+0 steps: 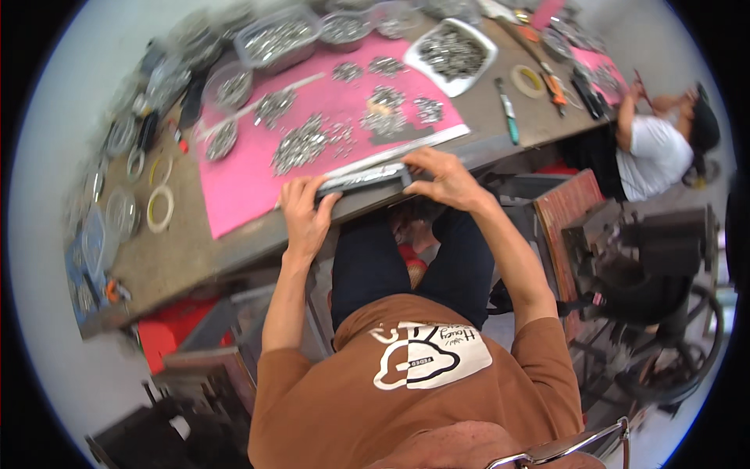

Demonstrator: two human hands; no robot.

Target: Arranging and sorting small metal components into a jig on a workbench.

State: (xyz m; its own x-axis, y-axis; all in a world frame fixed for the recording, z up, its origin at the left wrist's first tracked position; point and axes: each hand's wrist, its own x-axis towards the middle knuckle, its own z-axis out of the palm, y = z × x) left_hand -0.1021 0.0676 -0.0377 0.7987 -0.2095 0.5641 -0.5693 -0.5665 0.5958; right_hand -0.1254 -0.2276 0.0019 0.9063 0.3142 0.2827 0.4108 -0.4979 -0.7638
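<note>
At the near edge of the bench, both hands grip a long dark grey bar-shaped holder [363,181] with shiny silvery pieces along its top. My left hand [305,209] closes on its left end, thumb on the near side. My right hand [445,180] pinches the right end between thumb and fingers. Just beyond the holder lies a pink sheet [242,184] edged by a pale strip [430,142]. On the sheet are a large heap of small metal parts [301,146] and several smaller piles. What the silvery pieces are is too small to tell.
Clear tubs [242,48] and a white dish [469,27] of metal parts line the back. At right lie a teal-handled tool [512,127], a tape roll [527,81] and an orange-handled tool [556,97]. Another person [656,152] sits at far right, near dark machinery [648,273].
</note>
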